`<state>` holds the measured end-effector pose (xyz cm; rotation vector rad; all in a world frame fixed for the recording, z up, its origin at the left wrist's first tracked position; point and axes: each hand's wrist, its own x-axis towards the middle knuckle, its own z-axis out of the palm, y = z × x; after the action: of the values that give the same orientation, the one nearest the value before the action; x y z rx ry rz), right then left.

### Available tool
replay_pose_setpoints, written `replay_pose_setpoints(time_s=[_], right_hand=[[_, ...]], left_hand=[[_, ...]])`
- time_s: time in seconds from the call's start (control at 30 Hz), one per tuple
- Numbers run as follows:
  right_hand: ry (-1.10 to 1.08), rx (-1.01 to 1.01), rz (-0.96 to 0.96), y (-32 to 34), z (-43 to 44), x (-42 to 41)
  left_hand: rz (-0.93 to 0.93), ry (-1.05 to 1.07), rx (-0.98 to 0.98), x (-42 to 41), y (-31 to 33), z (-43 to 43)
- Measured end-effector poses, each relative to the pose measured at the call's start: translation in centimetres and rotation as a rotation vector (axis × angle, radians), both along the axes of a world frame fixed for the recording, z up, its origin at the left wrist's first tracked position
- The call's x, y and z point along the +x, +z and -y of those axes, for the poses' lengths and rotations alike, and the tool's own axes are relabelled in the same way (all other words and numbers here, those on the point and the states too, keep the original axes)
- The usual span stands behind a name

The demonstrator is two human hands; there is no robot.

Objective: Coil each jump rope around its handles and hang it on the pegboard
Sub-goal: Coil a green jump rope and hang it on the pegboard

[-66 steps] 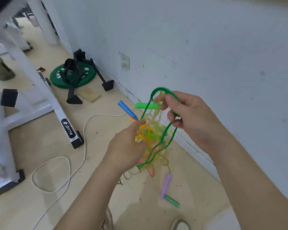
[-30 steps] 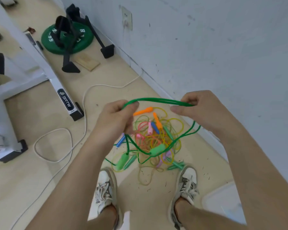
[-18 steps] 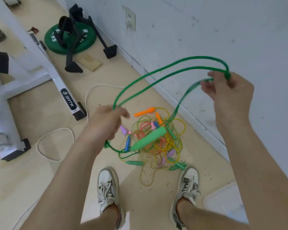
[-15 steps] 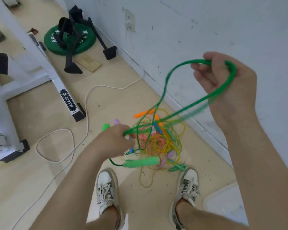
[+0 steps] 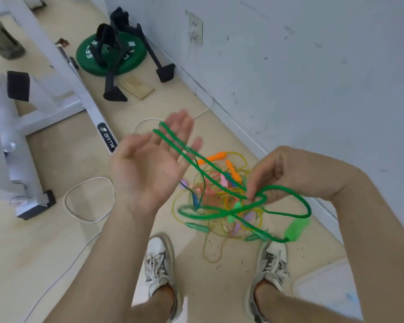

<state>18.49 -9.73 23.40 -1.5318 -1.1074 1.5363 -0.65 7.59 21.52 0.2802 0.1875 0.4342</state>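
My left hand [image 5: 149,166] is raised palm up with its fingers spread, and two strands of the green jump rope [image 5: 287,190] lie across the fingers. My right hand [image 5: 289,176] pinches the same rope where the strands cross, below and to the right. One light green handle [image 5: 296,229] swings blurred under my right wrist. A tangled pile of jump ropes [image 5: 222,197] in yellow, orange, pink, blue and purple lies on the floor below both hands. No pegboard is in view.
The white wall [image 5: 313,66] runs close on the right. A white machine frame [image 5: 63,73] stands left, with a green weight plate [image 5: 131,57] and black stands behind it. A white cable [image 5: 89,201] loops over the floor. My shoes [image 5: 159,259] stand just short of the pile.
My left hand has let go, risen and opened under the green strands. My right hand has dropped from up by the wall to just above the pile, pulling the loop down.
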Motion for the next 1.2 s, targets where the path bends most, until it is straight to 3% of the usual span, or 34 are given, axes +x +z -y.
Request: replay_pose_setpoints(time_s=[0.07,0.1,0.17,0.23,0.33,0.47,0.6,0.7,0.77,0.83,0.9,1.0,1.1,1.17,1.2], right_hand=[[0.160,-0.171,0.197,-1.2,0.3,0.3],[0.195,-0.224,0.274,-1.7,0.3,0.1],[0.004,-0.219,0.303,-2.3,-0.2,-0.6],[-0.313,-0.158,0.034,-2.5,-1.2,-2.0],[-0.435,-0.173,-0.425,-2.8,-2.5,-3.8],[-0.708,-0.058,-0.776,-1.6,-3.3,-3.5],[-0.967,0.016,-0.848,-1.3,-3.9,-2.8],[-1.065,0.064,-0.776,-1.6,-4.3,-2.6],[-1.144,0.165,-0.808,-1.2,-4.2,-2.2],[-1.146,0.222,-0.805,-1.2,-3.7,-1.6],[-0.931,0.101,-0.581,-2.1,-2.9,-1.8],[-0.282,-0.033,-0.254,-4.0,-2.9,-5.3],[0.382,-0.174,0.168,-6.3,-3.4,-9.3],[0.603,-0.382,0.422,-7.9,-2.7,-8.5],[0.608,-0.503,0.491,-7.8,-2.2,-7.3]], left_hand=[[-0.259,0.204,-0.028,0.2,0.1,-0.6],[-0.385,0.213,0.056,0.4,0.4,-0.5],[-0.597,0.078,0.346,1.0,0.7,0.6],[-0.579,-0.205,0.607,1.6,0.7,2.9],[-0.489,-0.640,0.982,2.0,0.2,5.6],[-0.637,-0.800,1.086,1.6,-0.9,5.9],[-0.785,-0.839,1.099,1.0,-1.9,5.3],[-0.802,-0.947,1.151,0.7,-2.0,5.3],[-0.863,-1.050,1.391,0.2,-2.1,4.9],[-0.948,-0.966,1.553,-0.2,-2.1,3.9],[-0.940,-0.593,1.280,-0.2,-1.6,2.8],[-0.638,-0.177,0.537,0.7,0.5,1.9],[-0.504,0.050,0.275,1.1,1.2,0.7],[-0.505,0.255,0.160,0.1,1.2,-0.9],[-0.512,0.365,0.102,-0.8,1.2,-2.0]])
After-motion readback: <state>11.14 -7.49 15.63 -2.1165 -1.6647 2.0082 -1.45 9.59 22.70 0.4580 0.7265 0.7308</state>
